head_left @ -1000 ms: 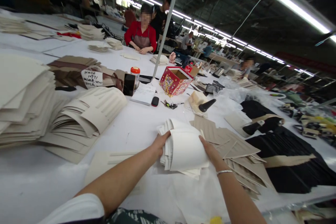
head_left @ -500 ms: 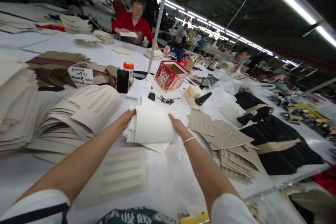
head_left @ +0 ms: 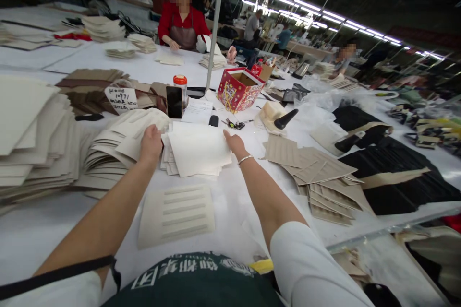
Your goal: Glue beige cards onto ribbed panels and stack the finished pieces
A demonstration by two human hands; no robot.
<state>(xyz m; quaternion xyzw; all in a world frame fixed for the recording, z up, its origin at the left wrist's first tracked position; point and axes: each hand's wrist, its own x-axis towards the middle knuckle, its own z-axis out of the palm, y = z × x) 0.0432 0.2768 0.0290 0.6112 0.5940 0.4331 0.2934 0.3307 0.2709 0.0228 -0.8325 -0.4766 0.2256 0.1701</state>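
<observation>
A stack of off-white sheets (head_left: 200, 148) lies on the table before me, its edges uneven and its top sheet turned askew. My right hand (head_left: 235, 144), with a bracelet at the wrist, grips the stack's right edge, thumb uppermost. Just beyond the left edge is my left hand (head_left: 151, 144), its fingers curled closed; whether anything is in them is hidden. Nearer to me lies a single pale panel (head_left: 176, 216) with several raised grey strips across it. Left of my left hand, a fanned pile of similar strip-backed panels (head_left: 118, 141) spreads over the table.
A tall pile of pale panels (head_left: 32, 139) stands far left. Behind the stack are a phone (head_left: 174, 102), keys (head_left: 235, 124), a red box (head_left: 239, 90) and a metal pole (head_left: 216, 24). Beige panels (head_left: 317, 168) and black pieces (head_left: 392, 177) lie right. A co-worker in red (head_left: 183, 21) sits opposite.
My left hand has come off the stack's left edge and moved left, its fingers curling. The stack now lies flatter and lower. My view has shifted; the co-worker's hands have moved too.
</observation>
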